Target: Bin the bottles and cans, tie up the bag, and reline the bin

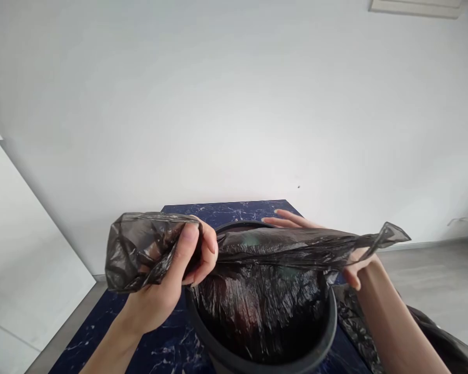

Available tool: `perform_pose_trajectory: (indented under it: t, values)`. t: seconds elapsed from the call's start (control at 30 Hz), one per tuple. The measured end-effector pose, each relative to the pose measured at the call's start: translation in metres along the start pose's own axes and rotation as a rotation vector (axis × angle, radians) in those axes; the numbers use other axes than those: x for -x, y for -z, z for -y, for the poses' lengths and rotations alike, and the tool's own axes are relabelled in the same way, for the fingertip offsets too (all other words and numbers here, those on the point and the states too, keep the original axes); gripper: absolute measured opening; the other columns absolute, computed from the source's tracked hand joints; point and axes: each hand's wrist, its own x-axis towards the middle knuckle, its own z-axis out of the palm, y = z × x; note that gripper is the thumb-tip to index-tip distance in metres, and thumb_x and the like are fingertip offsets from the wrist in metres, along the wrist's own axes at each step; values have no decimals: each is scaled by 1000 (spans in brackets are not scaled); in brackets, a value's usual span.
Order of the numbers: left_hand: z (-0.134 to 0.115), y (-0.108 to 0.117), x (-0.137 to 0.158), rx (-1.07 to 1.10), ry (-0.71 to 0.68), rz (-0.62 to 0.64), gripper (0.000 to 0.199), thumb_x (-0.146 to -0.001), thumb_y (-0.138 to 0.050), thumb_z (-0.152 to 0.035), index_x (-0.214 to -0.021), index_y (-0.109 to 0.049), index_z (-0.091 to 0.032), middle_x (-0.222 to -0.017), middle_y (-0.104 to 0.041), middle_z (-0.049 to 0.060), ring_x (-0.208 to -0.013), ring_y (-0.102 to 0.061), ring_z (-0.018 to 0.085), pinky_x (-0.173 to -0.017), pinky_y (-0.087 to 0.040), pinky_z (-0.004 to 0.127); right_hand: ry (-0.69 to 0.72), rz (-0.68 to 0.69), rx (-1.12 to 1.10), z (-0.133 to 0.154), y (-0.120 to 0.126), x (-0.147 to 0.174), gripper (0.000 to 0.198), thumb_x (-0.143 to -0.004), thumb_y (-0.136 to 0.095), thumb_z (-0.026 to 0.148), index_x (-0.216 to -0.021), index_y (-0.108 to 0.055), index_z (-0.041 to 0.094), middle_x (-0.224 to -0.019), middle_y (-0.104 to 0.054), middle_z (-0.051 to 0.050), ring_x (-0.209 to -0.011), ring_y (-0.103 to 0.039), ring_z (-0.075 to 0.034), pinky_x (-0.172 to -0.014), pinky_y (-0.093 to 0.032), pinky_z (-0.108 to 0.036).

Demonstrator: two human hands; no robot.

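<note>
Nearest me, the round bin (333,322) curved its rim below and between my two hands. My left hand (187,259) was curled tight, thumb pressed over a bunched part of the black bag (263,296); a loose pocket of it stuck out to the left of that fist. My right hand (356,265) was loosely spread, fingers reaching beyond the bag's stretched edge and thumb showing below it; I could not tell how firmly the palm pressed.

To do this well, I judged, I needed to hold the edge level and draw it gently both ways, since such thin plastic would likely tear under a hard tug or a fingernail.

The bag ran from my left fist across to my right hand, its body dropping into the bin between them, with reddish and greenish patches faintly visible through it. A thin tip stuck out past my right wrist. More black plastic (353,314) lay beneath my right forearm. Past both hands the blue desk (242,210) reached the pale wall (234,104), with a white cupboard (23,234) beyond the left hand.
</note>
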Motion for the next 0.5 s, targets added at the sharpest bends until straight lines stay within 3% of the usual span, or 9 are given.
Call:
perform_pose_trajectory:
  t: [0.07,0.13,0.27,0.33,0.4,0.5]
  values:
    - [0,1,0,17,4,-1,40,-116,-39,-44,-91,-61,-23,-58,-43,-4,-49,-38,12,-52,-31,30,-24,53,-36,1,-3,-2,134,-63,-95,70,-171,-25,35,-180,-22,-13,-161,-32,-37,-126,-32,-57]
    - [1,1,1,28,6,-4,40,-116,-39,-45,-91,-61,-23,-58,-44,-4,-49,-38,12,-52,-32,30,4,51,-19,9,-11,-7,122,-70,-93,68,-170,-28,40,-181,-21,-9,-163,-29,-36,-127,-30,-58]
    - [2,0,1,47,15,-9,40,-116,-39,-46,-91,-61,-23,-58,-45,-5,-49,-39,11,-52,-33,29,-44,-104,182,31,-28,-16,57,-105,-59,58,-159,-52,42,-178,-28,2,-166,-21,-29,-133,-22,-56]
    - [2,-1,0,71,18,-14,40,-116,-39,-45,-91,-61,-23,-58,-45,-5,-49,-38,11,-51,-33,28,-75,-199,203,36,-36,-18,44,-112,-42,54,-149,-63,43,-176,-32,7,-166,-20,-25,-135,-20,-54]
    - [2,-3,-1,93,13,-13,39,-117,-38,-44,-92,-61,-23,-57,-45,-5,-48,-38,11,-51,-33,28,-47,-278,142,37,-43,-21,44,-113,-36,55,-138,-71,44,-171,-44,8,-165,-26,-24,-135,-23,-54]
    - [1,-5,-2,101,6,13,40,-117,-38,-42,-91,-61,-23,-57,-46,-5,-48,-38,10,-51,-34,28,68,-419,9,35,-53,-27,42,-112,-39,57,-117,-77,39,-153,-65,4,-154,-48,-27,-130,-34,-59]
